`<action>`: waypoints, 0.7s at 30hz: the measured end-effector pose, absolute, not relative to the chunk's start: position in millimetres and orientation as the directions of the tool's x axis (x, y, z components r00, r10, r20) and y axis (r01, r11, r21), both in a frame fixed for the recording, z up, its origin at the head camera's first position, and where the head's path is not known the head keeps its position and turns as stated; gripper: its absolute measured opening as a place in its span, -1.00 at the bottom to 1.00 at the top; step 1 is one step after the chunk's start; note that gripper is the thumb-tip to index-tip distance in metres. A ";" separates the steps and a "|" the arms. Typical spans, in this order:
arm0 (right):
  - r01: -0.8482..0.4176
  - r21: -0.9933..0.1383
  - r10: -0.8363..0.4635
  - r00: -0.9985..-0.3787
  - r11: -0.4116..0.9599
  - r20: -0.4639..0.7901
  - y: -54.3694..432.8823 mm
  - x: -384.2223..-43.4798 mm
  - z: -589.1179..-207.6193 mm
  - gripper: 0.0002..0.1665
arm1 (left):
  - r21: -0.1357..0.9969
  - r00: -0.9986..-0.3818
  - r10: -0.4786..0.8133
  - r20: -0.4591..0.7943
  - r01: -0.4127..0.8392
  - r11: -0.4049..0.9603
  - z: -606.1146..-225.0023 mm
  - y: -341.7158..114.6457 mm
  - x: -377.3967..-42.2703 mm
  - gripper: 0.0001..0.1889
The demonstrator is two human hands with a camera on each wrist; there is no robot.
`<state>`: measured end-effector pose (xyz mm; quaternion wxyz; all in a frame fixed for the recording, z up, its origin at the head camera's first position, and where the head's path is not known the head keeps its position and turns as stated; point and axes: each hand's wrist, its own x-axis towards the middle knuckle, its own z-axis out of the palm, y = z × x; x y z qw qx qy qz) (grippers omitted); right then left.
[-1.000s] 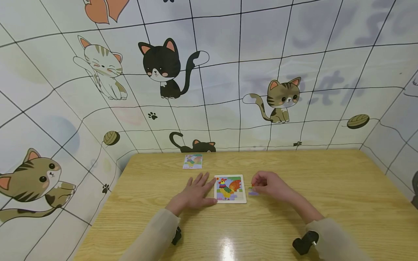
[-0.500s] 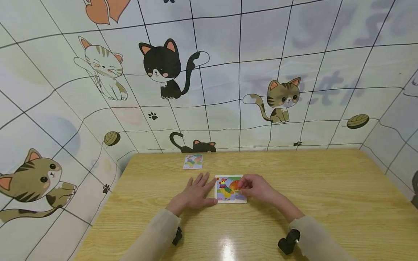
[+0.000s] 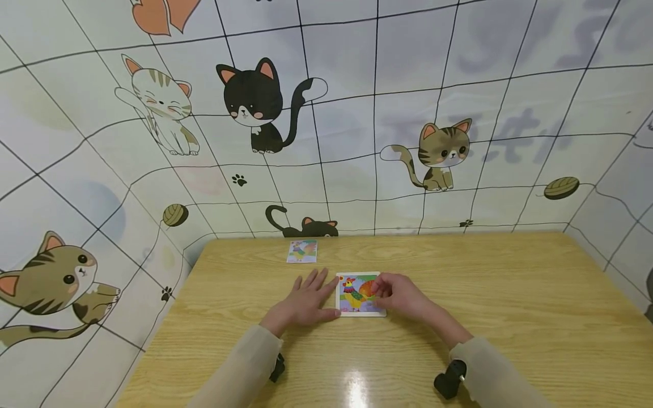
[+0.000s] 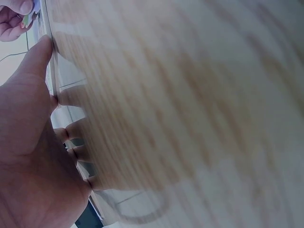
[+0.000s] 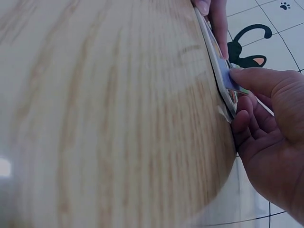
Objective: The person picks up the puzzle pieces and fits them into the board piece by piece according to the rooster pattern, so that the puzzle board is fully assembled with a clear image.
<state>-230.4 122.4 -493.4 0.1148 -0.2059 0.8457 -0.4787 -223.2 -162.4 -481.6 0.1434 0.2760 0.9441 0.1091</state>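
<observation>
A jigsaw puzzle (image 3: 352, 296) of a colourful rooster lies in a white square frame on the table. My left hand (image 3: 305, 301) is spread flat at its left side, with forefinger and thumb touching the frame's edge. Over the puzzle's right side, my right hand (image 3: 402, 296) pinches a puzzle piece (image 5: 225, 75) between thumb and fingers. The piece looks purple with some green and is tilted low over the lower right of the picture. In the head view the fingers hide most of this piece and part of the rooster's orange tail.
Behind the left hand lies a small square card (image 3: 302, 251) with a paler rooster picture. The wooden table (image 3: 484, 283) ends at the back against a wall (image 3: 352, 130) printed with cats and grid lines. Each sleeved wrist carries a small black camera (image 3: 450, 379).
My right hand has moved left from beside the frame to over the puzzle's right side, bringing the piece with it. My left hand stays in place.
</observation>
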 end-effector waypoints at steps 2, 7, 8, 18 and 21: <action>-0.244 -0.850 -0.453 -0.891 0.467 0.007 121.9 -230.0 -493.5 -0.73 | 0.288 -0.806 0.554 -0.208 0.491 0.822 -481.1 -162.1 -223.3 -0.15; -0.279 -0.825 -0.454 -0.890 0.492 0.030 121.2 -229.1 -493.9 -0.70 | 0.290 -0.805 0.558 -0.202 0.495 0.819 -479.7 -161.4 -223.9 -0.15; -0.289 -0.817 -0.457 -0.889 0.499 0.035 121.2 -229.0 -494.2 -0.70 | 0.288 -0.805 0.559 -0.200 0.496 0.819 -479.8 -161.4 -223.9 -0.14; -0.368 -0.738 -0.493 -0.868 0.566 0.055 120.9 -226.1 -497.1 -0.75 | 0.293 -0.807 0.557 -0.195 0.494 0.819 -482.5 -162.4 -223.4 -0.14; -0.420 -0.717 -0.516 -0.851 0.556 0.099 122.2 -224.4 -500.1 -0.78 | 0.297 -0.808 0.556 -0.196 0.492 0.818 -483.3 -162.9 -223.5 -0.14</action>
